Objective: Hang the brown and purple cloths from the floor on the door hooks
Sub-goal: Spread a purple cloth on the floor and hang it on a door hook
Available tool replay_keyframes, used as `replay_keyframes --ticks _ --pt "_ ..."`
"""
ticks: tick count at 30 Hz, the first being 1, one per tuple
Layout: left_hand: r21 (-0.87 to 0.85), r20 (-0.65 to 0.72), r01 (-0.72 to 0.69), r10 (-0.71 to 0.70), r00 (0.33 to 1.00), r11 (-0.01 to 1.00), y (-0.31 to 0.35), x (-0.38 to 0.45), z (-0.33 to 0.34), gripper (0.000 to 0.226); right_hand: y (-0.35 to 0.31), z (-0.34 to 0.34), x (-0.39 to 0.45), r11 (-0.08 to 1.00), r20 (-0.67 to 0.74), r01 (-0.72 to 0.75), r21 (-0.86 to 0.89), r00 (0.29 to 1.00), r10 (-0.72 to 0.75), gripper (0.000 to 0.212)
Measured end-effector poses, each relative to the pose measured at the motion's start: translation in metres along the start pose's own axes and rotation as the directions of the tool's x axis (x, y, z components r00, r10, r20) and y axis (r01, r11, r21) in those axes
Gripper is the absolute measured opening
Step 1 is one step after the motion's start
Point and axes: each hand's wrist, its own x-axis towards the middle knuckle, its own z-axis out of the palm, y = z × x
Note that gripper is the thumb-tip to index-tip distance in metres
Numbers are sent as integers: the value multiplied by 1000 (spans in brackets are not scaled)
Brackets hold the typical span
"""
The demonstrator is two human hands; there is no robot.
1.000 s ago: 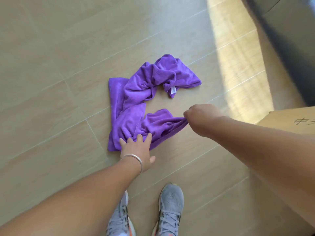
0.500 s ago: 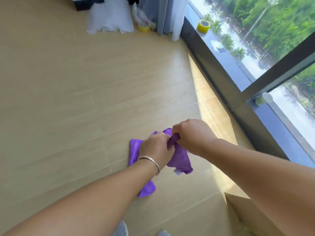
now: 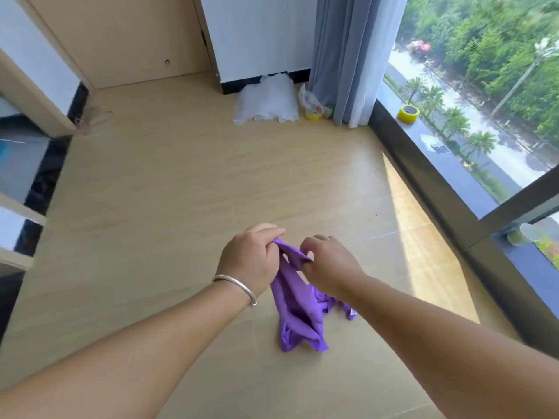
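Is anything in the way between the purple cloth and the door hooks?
Cannot tell: no hooks are in view. Both hands, left hand and right hand, already grip the purple cloth, and the floor ahead looks bare.

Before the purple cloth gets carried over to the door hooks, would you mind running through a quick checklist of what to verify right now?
1. Left hand grips the purple cloth at its top edge: ok.
2. Right hand pinches the same top edge beside the left: ok.
3. Cloth lifted off the floor: cannot tell; it hangs from the hands, but its lower end may touch the floor.
4. Cloth spread out for hanging: not ok; it hangs bunched and twisted.
5. Door hooks in sight: not ok; none shows in this view.
6. Brown cloth located: not ok; it is not in view.
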Motion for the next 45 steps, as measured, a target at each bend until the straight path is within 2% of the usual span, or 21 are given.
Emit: replay_keyframes --ticks 3,5,7,10,11,13,16,20,23,25,28,30,32,34,36,39,41,43,45 --pt "-149 7 38 -38 999 988 -34 -16 -44 38 -35 23 6 996 22 -15 93 1000 13 8" --pt "-142 63 120 -112 992 983 -66 -28 -69 34 -58 40 10 995 46 -12 100 999 7 12" --pt "-52 148 165 -156 977 985 -98 -39 -86 34 -80 57 13 998 86 -18 62 996 12 21" --pt "253 371 135 -225 901 958 -135 -62 -104 36 -119 87 15 999 139 9 39 990 -14 30" --pt "309 420 124 -252 872 943 -142 -69 -107 36 -132 94 14 998 124 25 49 992 -31 30" --pt "313 456 136 -274 847 940 -158 -85 -118 31 -162 115 14 994 64 82 74 994 -87 27" --pt "294 408 149 -265 874 944 -182 -97 -132 10 -193 139 16 988 14 142 61 990 -143 23" --pt "135 286 297 -324 902 945 -235 -114 -175 15 -227 176 21 974 141 207 -89 971 -193 16" --pt "105 191 324 -339 921 940 -273 -123 -207 16 -245 195 22 880 285 394 -265 904 -319 25" --pt "114 141 306 -321 937 945 -293 -128 -222 17 -259 206 25 847 298 467 -252 871 -391 29" --pt "-2 60 318 -317 947 948 -310 -132 -234 24 -281 224 31 822 291 524 -223 841 -457 23" --pt "-74 -3 297 -298 954 952 -318 -129 -239 24 -292 236 34 857 301 486 -174 854 -423 19" --pt "-131 -86 246 -258 962 961 -324 -126 -244 24 -297 246 36 941 297 328 -81 910 -291 22" --pt "-159 -158 199 -224 962 967 -333 -124 -249 23 -295 255 40 980 267 193 -45 948 -174 22" --pt "-152 -214 200 -230 949 968 -345 -125 -253 24 -289 262 42 986 280 143 -90 953 -113 23" --pt "-130 -286 328 -352 891 936 -371 -139 -254 31 -270 267 42 953 396 124 -278 918 -4 26" --pt "-28 -245 438 -431 869 899 -389 -156 -251 34 -254 265 41 909 447 117 -399 891 82 23" --pt "122 -139 563 -548 825 817 -408 -169 -249 31 -238 259 40 865 440 124 -486 890 120 25" --pt "365 25 593 -644 765 718 -422 -172 -243 24 -226 253 43 840 382 162 -518 922 58 24"
